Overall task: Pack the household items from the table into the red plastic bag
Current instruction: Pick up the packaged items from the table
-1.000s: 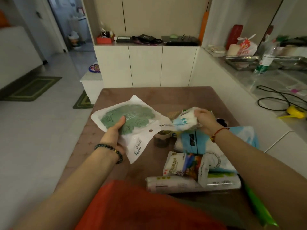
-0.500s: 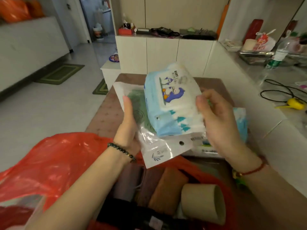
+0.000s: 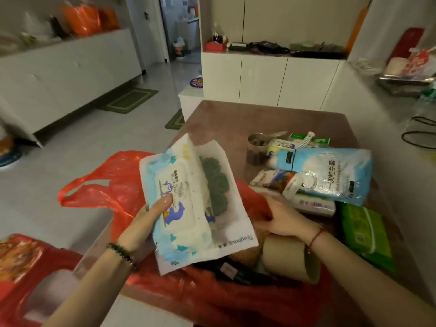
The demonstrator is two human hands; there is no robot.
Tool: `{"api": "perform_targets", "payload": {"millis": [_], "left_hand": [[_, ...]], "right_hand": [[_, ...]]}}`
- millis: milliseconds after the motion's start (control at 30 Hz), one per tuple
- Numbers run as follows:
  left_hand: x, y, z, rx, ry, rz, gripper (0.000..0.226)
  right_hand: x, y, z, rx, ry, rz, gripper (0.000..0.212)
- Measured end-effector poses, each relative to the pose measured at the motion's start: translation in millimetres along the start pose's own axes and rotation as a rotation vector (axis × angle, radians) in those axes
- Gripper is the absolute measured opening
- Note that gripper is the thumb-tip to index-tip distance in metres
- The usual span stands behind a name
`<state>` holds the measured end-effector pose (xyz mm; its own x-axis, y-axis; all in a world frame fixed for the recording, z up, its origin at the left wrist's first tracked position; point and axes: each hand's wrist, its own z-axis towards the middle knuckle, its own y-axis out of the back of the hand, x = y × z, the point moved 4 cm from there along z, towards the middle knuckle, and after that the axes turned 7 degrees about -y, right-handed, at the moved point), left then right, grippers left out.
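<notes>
My left hand (image 3: 151, 220) holds a blue-and-white baby wipes pack (image 3: 179, 192) stacked on a white pouch with green pieces (image 3: 219, 185), both above the red plastic bag (image 3: 113, 190). At the bag's right edge, my right hand (image 3: 283, 220) pinches the red plastic. Inside the bag lie a tape roll (image 3: 290, 258), brown cloths and a dark item. On the brown table (image 3: 259, 116) sit a light-blue glove pack (image 3: 330, 173), a green pack (image 3: 365, 232), small packets (image 3: 271, 179) and a jar (image 3: 256, 147).
White cabinets (image 3: 266, 76) stand past the table's far end, and a counter with black cables (image 3: 420, 131) runs along the right. A red package (image 3: 21, 263) lies at the lower left. Grey floor with green mats (image 3: 129, 100) stretches to the left.
The wipes pack passed from my right hand into my left, joining the pouch. My right hand dropped to the bag's rim and gripped it. The view swung left.
</notes>
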<state>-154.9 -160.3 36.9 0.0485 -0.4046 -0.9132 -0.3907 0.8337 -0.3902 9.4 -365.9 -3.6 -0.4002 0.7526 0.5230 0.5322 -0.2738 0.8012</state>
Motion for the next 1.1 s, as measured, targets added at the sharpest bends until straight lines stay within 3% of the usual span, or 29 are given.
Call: {"api": "perform_targets", "payload": {"millis": [33, 100, 133, 267, 333, 433, 467, 500, 567, 633, 700, 767, 833, 933, 1033, 1100], "left_hand": [[-0.1, 3.7, -2.6, 0.029, 0.008, 0.065, 0.082], [4.9, 5.6, -6.0, 0.111, 0.052, 0.191, 0.08], [9.0, 3.4, -7.3, 0.174, 0.088, 0.239, 0.076], [34.8, -9.9, -4.9, 0.393, 0.309, 0.44, 0.055], [47.3, -12.0, 5.8, 0.322, 0.325, 0.481, 0.061], [54.7, -3.4, 29.3, 0.0, 0.219, 0.437, 0.102], [54.7, 3.3, 37.6, -0.095, 0.214, 0.393, 0.105], [51.6, 10.8, 46.1, -0.173, 0.203, 0.369, 0.098], [38.3, 21.5, 59.5, -0.214, 0.157, 0.52, 0.077], [26.9, 23.4, 66.0, -0.164, 0.134, 0.796, 0.088], [21.3, 18.1, 65.4, -0.108, 0.158, 1.05, 0.106], [17.0, 8.8, 61.0, -0.028, 0.184, 1.296, 0.104], [10.6, -1.7, 53.0, 0.098, 0.167, 1.549, 0.088], [-7.7, -27.7, 35.2, 0.411, 0.19, 1.851, 0.074], [-43.9, -60.7, 27.5, 0.685, 0.304, 1.608, 0.088], [-66.6, -82.9, 38.0, 0.787, 0.227, 1.379, 0.092]], "right_hand": [[-3.7, -5.9, 4.3, 0.026, -0.023, -0.027, 0.053], [-8.2, -0.1, 12.0, -0.108, -0.076, -0.069, 0.022], [-8.3, 8.3, 15.3, -0.185, -0.099, -0.087, 0.016], [0.4, 56.4, 25.3, -0.442, -0.137, 0.088, 0.022], [12.4, 84.2, 23.4, -0.568, -0.074, 0.207, 0.022], [29.3, 114.3, 9.6, -0.676, 0.063, 0.284, 0.013], [31.4, 118.9, 3.4, -0.665, 0.09, 0.29, 0.009], [29.9, 120.6, -2.4, -0.621, 0.103, 0.277, 0.007], [17.0, 114.3, -14.1, -0.424, 0.072, 0.18, 0.021], [-4.9, 100.1, -26.3, -0.194, -0.004, -0.007, 0.035], [-23.9, 86.2, -40.1, -0.039, -0.036, -0.153, 0.024], [-36.2, 74.4, -52.4, 0.053, -0.048, -0.193, 0.017], [-46.0, 64.1, -60.0, 0.123, -0.067, -0.187, 0.013], [-49.8, 56.7, -68.0, 0.291, -0.117, -0.213, 0.025], [-38.3, 75.8, -65.8, 0.412, -0.115, -0.175, 0.031], [-30.0, 97.1, -54.5, 0.372, -0.09, -0.071, 0.034]]}}
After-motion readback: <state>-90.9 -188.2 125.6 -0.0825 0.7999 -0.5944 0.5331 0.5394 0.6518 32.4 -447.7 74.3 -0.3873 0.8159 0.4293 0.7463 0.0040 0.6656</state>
